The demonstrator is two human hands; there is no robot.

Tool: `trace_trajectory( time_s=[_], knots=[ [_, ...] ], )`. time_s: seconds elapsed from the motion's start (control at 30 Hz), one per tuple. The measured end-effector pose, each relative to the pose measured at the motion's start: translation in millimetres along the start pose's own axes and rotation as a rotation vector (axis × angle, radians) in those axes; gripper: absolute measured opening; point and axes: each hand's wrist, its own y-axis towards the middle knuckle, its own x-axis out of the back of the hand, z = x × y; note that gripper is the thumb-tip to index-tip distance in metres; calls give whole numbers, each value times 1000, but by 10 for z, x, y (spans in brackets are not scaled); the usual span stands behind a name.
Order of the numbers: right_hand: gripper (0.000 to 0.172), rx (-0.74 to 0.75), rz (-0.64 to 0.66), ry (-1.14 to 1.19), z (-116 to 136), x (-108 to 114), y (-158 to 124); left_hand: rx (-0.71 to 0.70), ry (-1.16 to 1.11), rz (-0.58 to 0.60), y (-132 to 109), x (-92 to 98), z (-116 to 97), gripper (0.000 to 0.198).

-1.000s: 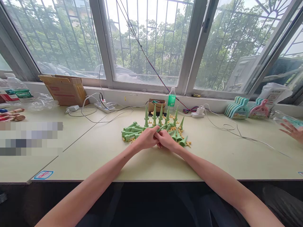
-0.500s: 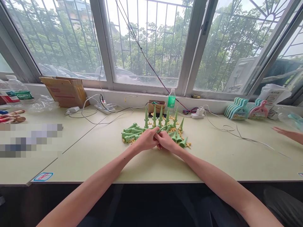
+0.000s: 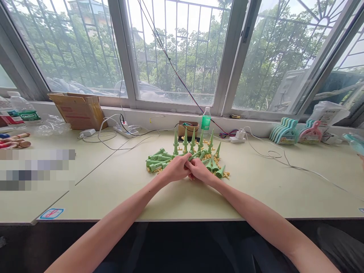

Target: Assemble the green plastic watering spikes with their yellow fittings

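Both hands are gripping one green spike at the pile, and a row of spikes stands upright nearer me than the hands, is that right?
Not quite. In the head view the left hand and right hand do grip one green spike at the pile, but the upright row of spikes stands beyond the hands, toward the window.

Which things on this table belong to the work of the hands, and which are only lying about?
In the work: left hand, right hand, the green spike both hold, lying spikes, upright spikes, yellow pieces.
Lying about: cardboard box, power strip, bottle, white cable, teal and pink packs.
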Motion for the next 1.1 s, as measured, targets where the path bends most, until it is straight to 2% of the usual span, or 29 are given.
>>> trace_trajectory(
  time_s=[0.47, 0.83, 1.1],
  knots=[
    [58, 12, 3, -2, 3, -2, 3, 28, -39, -45, -16, 4, -38, 26],
    [56, 14, 10, -39, 7, 2, 10, 65, -2, -24, -12, 15, -55, 26],
    [56, 5, 16, -92, -9, 6, 16, 24, 56, 11, -4, 1, 3, 23]
  ],
)
